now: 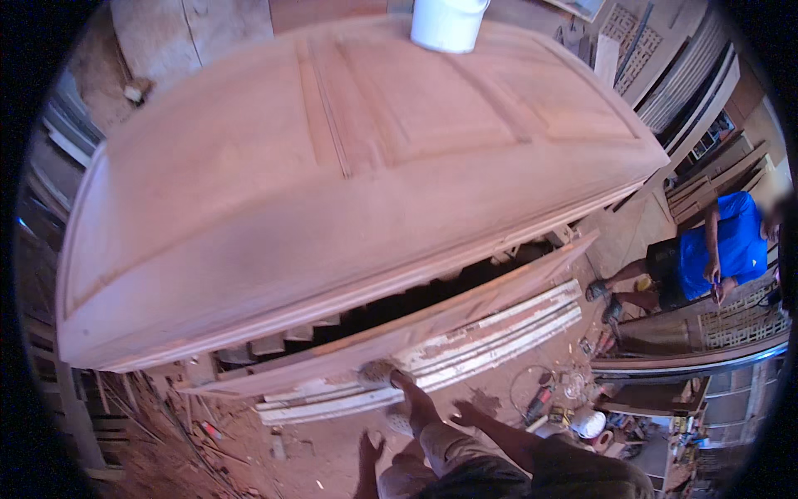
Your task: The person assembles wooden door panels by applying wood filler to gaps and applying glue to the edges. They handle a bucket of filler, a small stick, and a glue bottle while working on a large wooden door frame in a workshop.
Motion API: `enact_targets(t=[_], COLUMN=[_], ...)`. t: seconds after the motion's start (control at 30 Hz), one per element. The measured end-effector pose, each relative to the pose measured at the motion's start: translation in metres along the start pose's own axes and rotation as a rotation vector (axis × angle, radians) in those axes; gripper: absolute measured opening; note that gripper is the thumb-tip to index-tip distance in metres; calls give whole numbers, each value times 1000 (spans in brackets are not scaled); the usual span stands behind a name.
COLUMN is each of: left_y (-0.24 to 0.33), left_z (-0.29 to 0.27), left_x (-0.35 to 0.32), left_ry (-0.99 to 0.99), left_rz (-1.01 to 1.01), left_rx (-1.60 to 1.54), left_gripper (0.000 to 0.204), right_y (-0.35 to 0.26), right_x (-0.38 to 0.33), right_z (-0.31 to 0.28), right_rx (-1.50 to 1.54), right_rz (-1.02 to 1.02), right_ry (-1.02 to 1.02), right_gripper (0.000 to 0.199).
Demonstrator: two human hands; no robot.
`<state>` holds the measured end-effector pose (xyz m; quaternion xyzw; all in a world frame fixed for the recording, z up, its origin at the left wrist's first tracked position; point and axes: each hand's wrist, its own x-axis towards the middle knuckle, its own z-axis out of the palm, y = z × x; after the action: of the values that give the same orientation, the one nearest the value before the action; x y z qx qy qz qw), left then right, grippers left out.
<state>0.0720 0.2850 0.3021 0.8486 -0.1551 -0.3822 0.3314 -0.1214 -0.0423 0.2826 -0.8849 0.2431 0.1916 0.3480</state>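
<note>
Across the upper and middle frame: one large panelled wooden slab (274,224), lying face up, with one white bucket (447,27) standing near its far edge at top centre. At lower centre: two hands, both open, well apart from the slab; left hand (371,451) with thumb and fingers spreading, right hand (470,414) with fingers extending over reddish floor (324,457). Between slab and hands: one long plank (399,334) running along the near edge, a dark gap opening between; pale boards (507,326) lying just beyond, count uncertain. Bottom centre to lower right: floor stretching toward clutter (588,424), giving sideways room. At right: one co-worker (723,249) standing.
</note>
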Motion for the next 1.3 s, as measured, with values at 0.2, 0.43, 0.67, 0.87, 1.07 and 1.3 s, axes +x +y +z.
enact_targets(t=[0.2,0.43,0.67,0.87,1.07,1.3], left_y=[-5,-7,118,73,9,199], left_z=[-11,-88,-149,-155,-123,-12], left_x=[-148,-164,-124,-119,-110,-216], left_ry=[-47,96,156,-53,-544,-807], left_rz=[-427,-197,-165,-195,-384,118], left_rx=[-9,25,-464,-333,-410,698], left_gripper=[73,43,33,41,44,51], right_y=[107,-12,-63,-80,-56,-17], right_x=[-186,-195,-176,-254,-337,-380], right_z=[-5,-35,-61,-92,-10,72], right_rx=[-111,164,360,639,781,920], right_rz=[275,407,498,703,869,1127], right_ry=[-177,-88,5,279,337,578], right_gripper=[60,61,47,49,47,39])
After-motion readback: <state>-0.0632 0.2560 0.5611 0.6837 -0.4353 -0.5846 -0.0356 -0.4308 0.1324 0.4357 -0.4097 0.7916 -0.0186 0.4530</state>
